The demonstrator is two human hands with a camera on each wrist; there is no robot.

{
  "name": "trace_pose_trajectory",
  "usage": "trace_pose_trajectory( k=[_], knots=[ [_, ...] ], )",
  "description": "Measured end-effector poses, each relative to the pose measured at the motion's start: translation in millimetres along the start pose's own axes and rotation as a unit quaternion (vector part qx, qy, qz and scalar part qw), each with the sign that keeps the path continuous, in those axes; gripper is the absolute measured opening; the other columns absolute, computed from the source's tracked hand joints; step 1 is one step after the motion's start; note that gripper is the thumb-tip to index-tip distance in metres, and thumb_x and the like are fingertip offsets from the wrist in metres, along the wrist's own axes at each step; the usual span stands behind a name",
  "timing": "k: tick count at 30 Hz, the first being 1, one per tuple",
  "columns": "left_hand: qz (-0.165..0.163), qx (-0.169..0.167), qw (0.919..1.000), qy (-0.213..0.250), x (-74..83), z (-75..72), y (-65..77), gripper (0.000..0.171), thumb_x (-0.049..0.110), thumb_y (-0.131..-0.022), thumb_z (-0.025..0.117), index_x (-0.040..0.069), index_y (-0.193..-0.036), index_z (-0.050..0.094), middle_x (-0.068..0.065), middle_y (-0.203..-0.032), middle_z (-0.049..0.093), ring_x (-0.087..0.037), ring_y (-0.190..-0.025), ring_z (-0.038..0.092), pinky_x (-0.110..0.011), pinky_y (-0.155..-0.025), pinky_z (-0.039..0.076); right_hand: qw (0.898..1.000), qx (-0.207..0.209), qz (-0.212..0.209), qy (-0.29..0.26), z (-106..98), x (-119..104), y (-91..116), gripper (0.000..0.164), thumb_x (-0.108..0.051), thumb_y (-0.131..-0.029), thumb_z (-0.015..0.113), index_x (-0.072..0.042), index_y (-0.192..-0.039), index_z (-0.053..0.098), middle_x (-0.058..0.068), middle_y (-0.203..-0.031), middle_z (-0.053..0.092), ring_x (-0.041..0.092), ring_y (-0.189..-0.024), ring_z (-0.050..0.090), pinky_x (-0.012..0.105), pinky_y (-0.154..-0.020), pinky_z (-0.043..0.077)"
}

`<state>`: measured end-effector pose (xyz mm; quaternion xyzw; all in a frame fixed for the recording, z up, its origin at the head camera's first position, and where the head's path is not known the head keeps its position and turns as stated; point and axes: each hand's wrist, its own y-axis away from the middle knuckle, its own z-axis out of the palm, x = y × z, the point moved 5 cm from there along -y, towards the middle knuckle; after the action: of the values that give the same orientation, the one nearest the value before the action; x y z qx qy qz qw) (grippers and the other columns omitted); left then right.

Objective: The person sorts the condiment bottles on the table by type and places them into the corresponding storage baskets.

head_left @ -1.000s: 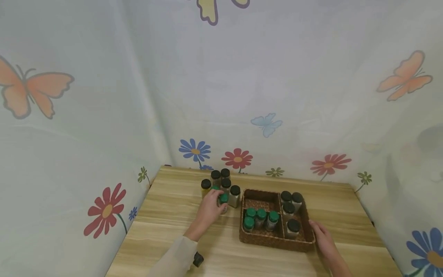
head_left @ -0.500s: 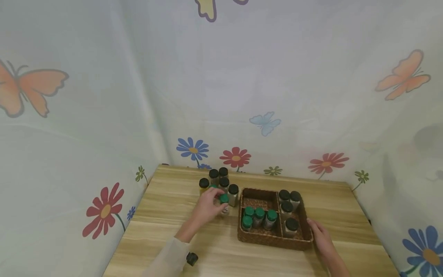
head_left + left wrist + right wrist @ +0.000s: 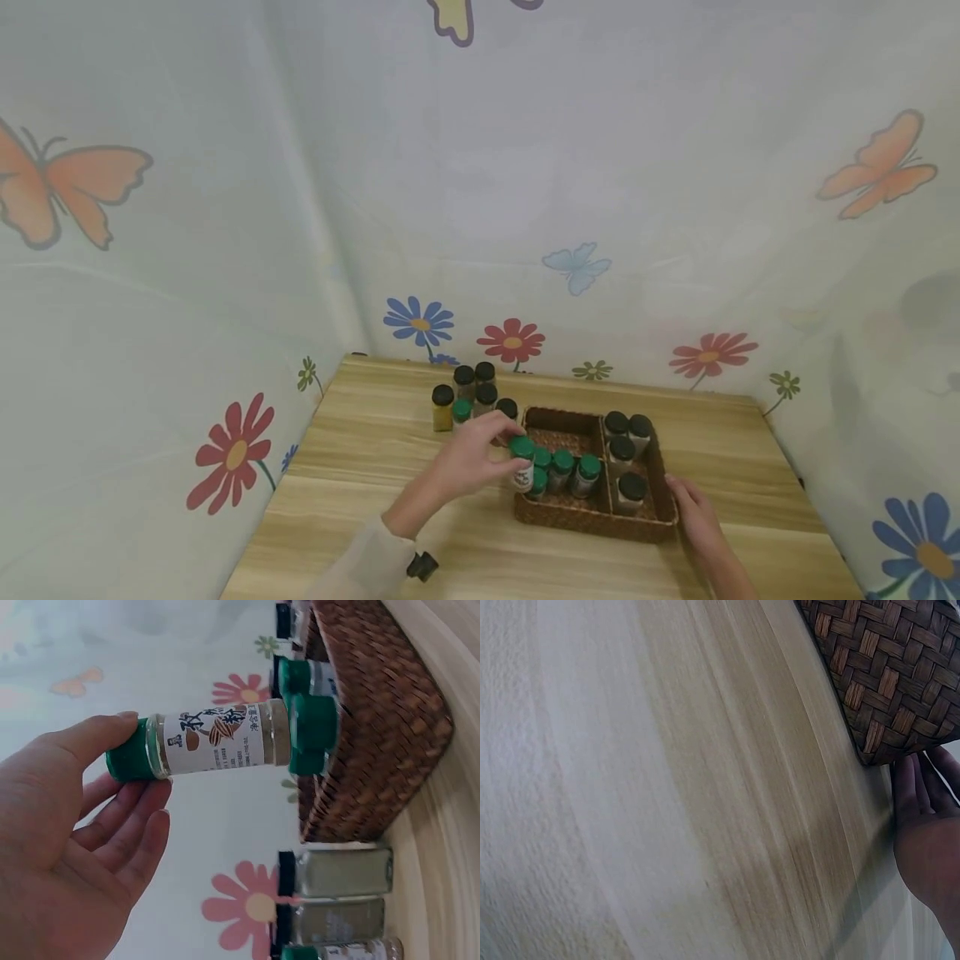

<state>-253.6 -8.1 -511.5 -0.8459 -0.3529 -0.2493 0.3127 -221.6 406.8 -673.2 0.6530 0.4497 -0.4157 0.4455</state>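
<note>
My left hand (image 3: 474, 457) pinches a spice jar (image 3: 217, 739) by its green cap, thumb on one side and fingertips on the other. The jar has a white printed label and brown powder inside. In the head view it overlaps the left wall of a brown woven basket (image 3: 592, 523). Several green-capped jars (image 3: 587, 475) stand in the basket's front left compartment, and several black-capped jars (image 3: 632, 492) in its right one. My right hand (image 3: 701, 518) rests against the basket's right side with its fingers extended; the right wrist view shows those fingers partly behind the basket (image 3: 889, 682).
Left of the basket stand several black-capped jars (image 3: 464, 379), a yellow-filled jar (image 3: 442, 410) and one green-capped jar (image 3: 461, 412). The basket's back left compartment (image 3: 558, 442) shows its woven floor. Behind the wooden table (image 3: 360, 467) hangs a flowered curtain (image 3: 465, 183).
My left hand has lifted the green-capped spice jar from beside the other jars and carried it right, to the basket's left wall. My right hand has stayed at the basket's right side.
</note>
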Motion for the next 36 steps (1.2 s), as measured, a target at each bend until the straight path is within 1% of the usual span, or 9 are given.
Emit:
trace_pose_trajectory(
  k=[5, 9, 12, 15, 18, 23, 27, 32, 36],
  knots=[
    [0.025, 0.0, 0.9991, 0.033, 17.6, 8.2, -4.7, 0.035, 0.039, -0.096, 0.081, 0.024, -0.126, 0.069, 0.015, -0.11, 0.062, -0.003, -0.101, 0.062, -0.026, -0.088, 0.058, 1.0, -0.003, -0.005, -0.005, 1, 2, -1, 0.075, -0.049, -0.114, 0.043, 0.011, -0.157, 0.036, 0.033, -0.164, 0.032, 0.044, -0.157, 0.021, 0.059, -0.128, 0.013],
    [0.04, -0.012, 0.9975, 0.056, 24.9, 26.8, -7.7, 0.035, 0.036, -0.098, 0.08, 0.022, -0.128, 0.068, 0.013, -0.115, 0.063, -0.004, -0.103, 0.064, -0.022, -0.087, 0.057, 1.0, -0.008, -0.003, -0.009, 2, 0, 0, 0.078, -0.051, -0.114, 0.043, 0.012, -0.159, 0.031, 0.034, -0.166, 0.028, 0.045, -0.158, 0.017, 0.059, -0.128, 0.011],
    [0.034, -0.023, 0.997, 0.066, 26.0, 42.7, -9.1, 0.036, 0.035, -0.098, 0.079, 0.02, -0.129, 0.068, 0.012, -0.117, 0.063, -0.005, -0.102, 0.065, -0.025, -0.084, 0.059, 1.0, -0.013, 0.0, -0.005, 3, -3, 1, 0.082, -0.053, -0.113, 0.043, 0.013, -0.16, 0.028, 0.035, -0.166, 0.024, 0.047, -0.158, 0.014, 0.06, -0.128, 0.01],
    [0.018, -0.024, 0.997, 0.071, 23.9, 55.4, -11.4, 0.036, 0.034, -0.098, 0.079, 0.02, -0.129, 0.068, 0.011, -0.116, 0.062, -0.006, -0.101, 0.065, -0.027, -0.083, 0.06, 1.0, -0.015, 0.008, 0.0, 3, -4, 2, 0.085, -0.054, -0.112, 0.043, 0.013, -0.161, 0.024, 0.035, -0.168, 0.018, 0.05, -0.158, 0.009, 0.062, -0.127, 0.008],
    [0.006, -0.021, 0.9975, 0.067, 21.1, 64.4, -14.4, 0.036, 0.032, -0.098, 0.08, 0.021, -0.13, 0.068, 0.011, -0.116, 0.062, -0.008, -0.102, 0.065, -0.027, -0.084, 0.06, 1.0, -0.015, 0.011, 0.005, 3, -4, 2, 0.085, -0.054, -0.113, 0.043, 0.013, -0.161, 0.023, 0.035, -0.169, 0.016, 0.051, -0.158, 0.007, 0.063, -0.127, 0.008],
    [0.006, -0.023, 0.9989, 0.039, 14.6, 76.9, -17.9, 0.037, 0.03, -0.098, 0.081, 0.021, -0.131, 0.068, 0.012, -0.117, 0.063, -0.007, -0.105, 0.065, -0.028, -0.089, 0.059, 1.0, -0.004, -0.003, 0.0, 2, -2, 1, 0.081, -0.052, -0.113, 0.043, 0.013, -0.159, 0.03, 0.035, -0.167, 0.024, 0.048, -0.158, 0.014, 0.061, -0.128, 0.01],
    [0.009, -0.024, 0.9996, 0.01, 7.5, 88.4, -18.4, 0.04, 0.031, -0.097, 0.081, 0.019, -0.132, 0.068, 0.012, -0.119, 0.064, -0.003, -0.108, 0.064, -0.023, -0.091, 0.056, 1.0, -0.005, -0.01, -0.005, 3, -1, 2, 0.078, -0.051, -0.114, 0.042, 0.012, -0.158, 0.032, 0.035, -0.165, 0.028, 0.047, -0.157, 0.018, 0.06, -0.128, 0.011],
    [0.013, -0.018, 0.9997, -0.012, -0.9, 102.2, -15.4, 0.038, 0.029, -0.096, 0.083, 0.017, -0.129, 0.069, 0.011, -0.117, 0.064, -0.003, -0.104, 0.065, -0.019, -0.086, 0.055, 1.0, -0.004, -0.015, -0.009, 4, 0, 1, 0.076, -0.049, -0.114, 0.041, 0.013, -0.158, 0.033, 0.035, -0.164, 0.03, 0.046, -0.157, 0.021, 0.059, -0.128, 0.013],
    [0.003, -0.009, 0.9999, -0.014, -5.7, 108.6, -13.4, 0.036, 0.026, -0.096, 0.083, 0.016, -0.128, 0.07, 0.01, -0.117, 0.063, 0.0, -0.101, 0.063, -0.016, -0.083, 0.054, 1.0, -0.002, -0.007, -0.016, 3, 1, -1, 0.078, -0.051, -0.114, 0.042, 0.012, -0.158, 0.033, 0.034, -0.165, 0.03, 0.045, -0.157, 0.021, 0.059, -0.128, 0.013]
  ],
)
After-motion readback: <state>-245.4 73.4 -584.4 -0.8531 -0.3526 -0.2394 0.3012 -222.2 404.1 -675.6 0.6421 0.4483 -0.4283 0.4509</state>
